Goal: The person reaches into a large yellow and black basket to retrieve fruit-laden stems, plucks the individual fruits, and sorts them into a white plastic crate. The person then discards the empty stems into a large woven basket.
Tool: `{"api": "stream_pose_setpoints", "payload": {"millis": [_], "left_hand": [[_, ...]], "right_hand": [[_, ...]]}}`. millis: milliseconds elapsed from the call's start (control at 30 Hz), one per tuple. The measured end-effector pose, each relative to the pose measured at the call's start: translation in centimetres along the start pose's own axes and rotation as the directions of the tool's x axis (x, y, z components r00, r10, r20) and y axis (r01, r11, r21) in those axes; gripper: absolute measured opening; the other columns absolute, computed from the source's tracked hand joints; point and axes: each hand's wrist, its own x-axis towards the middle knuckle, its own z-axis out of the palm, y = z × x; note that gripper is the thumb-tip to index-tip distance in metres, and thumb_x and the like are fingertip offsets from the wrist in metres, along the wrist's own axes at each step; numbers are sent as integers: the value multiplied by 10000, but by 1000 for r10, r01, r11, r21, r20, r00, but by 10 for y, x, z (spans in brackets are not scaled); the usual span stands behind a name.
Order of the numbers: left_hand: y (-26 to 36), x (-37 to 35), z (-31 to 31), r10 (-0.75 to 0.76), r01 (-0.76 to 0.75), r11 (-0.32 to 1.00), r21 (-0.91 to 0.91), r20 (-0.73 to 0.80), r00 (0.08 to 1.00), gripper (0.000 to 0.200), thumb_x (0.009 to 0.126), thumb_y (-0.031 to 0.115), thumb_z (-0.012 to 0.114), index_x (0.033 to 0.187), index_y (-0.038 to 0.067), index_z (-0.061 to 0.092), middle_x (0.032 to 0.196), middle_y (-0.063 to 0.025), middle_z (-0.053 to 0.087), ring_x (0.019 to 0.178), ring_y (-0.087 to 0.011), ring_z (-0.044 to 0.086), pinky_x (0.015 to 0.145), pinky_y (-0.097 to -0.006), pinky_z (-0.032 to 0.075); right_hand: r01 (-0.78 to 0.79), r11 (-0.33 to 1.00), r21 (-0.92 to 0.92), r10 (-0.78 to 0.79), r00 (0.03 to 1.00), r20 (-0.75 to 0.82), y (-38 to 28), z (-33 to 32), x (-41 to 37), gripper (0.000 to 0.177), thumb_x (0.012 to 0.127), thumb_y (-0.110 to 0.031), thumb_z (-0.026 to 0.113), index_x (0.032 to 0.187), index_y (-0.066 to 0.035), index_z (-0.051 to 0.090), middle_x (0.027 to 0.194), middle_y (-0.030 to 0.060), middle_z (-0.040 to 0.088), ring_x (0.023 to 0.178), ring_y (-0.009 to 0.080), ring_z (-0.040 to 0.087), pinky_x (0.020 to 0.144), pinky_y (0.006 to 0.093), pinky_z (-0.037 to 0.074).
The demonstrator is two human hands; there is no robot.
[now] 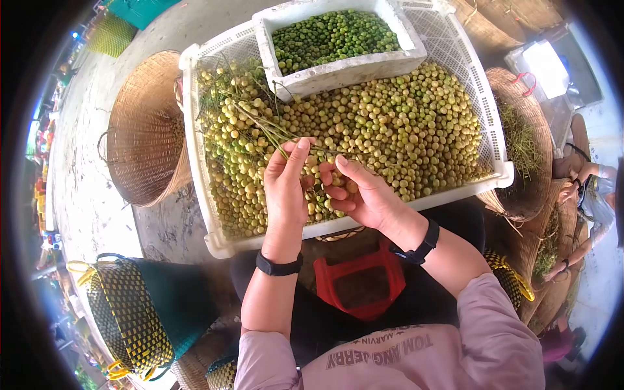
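Over a white plastic crate (344, 224) full of loose round yellow-green fruits (416, 123), both my hands are raised near its front middle. My left hand (286, 182) pinches thin green-brown stems (263, 123) between thumb and fingers; they reach up and left over the fruit. Just to its right, my right hand (364, 192) is turned palm up with curled, parted fingers beside a few fruits. Whether it holds any of them is unclear. A white foam box (351, 81) of smaller, darker green fruits (335, 39) rests on the crate's back part.
A tall woven basket (146, 130) stands left of the crate. Another basket (500, 84) at the right holds bare stems (520, 143). Below are a red stool (361, 279) and a yellow-black woven bag (123, 312). Another person's arm (585, 244) shows at the far right.
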Motion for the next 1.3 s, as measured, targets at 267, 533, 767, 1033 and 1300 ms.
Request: {"api": "stream_pose_setpoints", "payload": {"millis": [267,533,767,1033,1300], "left_hand": [[0,1,4,80,-80,994,68,-3,997,96,885,201,688,875,117,643,876,32,685,673,9,531,514,-146,351],[1,0,4,148,-155,967,201,50,988,122,882,196,694,871,77,671,734,51,624,552,6,466,477,-158,320],[3,2,1,116,-121,988,92,57,992,118,895,193,675,878,78,649,745,49,606,550,4,443,483,-154,342],[8,3,-4,195,-212,943,257,91,977,127,913,192,651,917,65,641,764,42,609,568,11,439,494,-146,332],[10,3,-6,212,-246,923,297,142,967,138,917,198,645,961,68,642,796,20,629,578,12,438,506,-137,335]], "right_hand": [[-10,998,67,6,998,60,-1,-5,0,286,903,-367,636,964,-90,608,810,-40,546,624,45,441,464,174,295],[-45,997,68,42,998,44,-1,-7,-2,292,905,-379,631,955,-92,610,811,-38,550,633,49,438,460,180,291],[-36,993,110,38,999,-12,-4,-4,-2,377,909,-456,593,945,-81,597,803,-22,526,630,78,430,445,175,286],[-99,979,178,98,995,14,-9,-5,-3,337,896,-425,621,900,-89,590,763,-27,529,601,69,436,434,182,280],[-55,992,113,56,998,-2,-5,-9,-3,195,892,-261,649,933,-77,598,786,-29,540,600,51,437,452,177,292]]}}
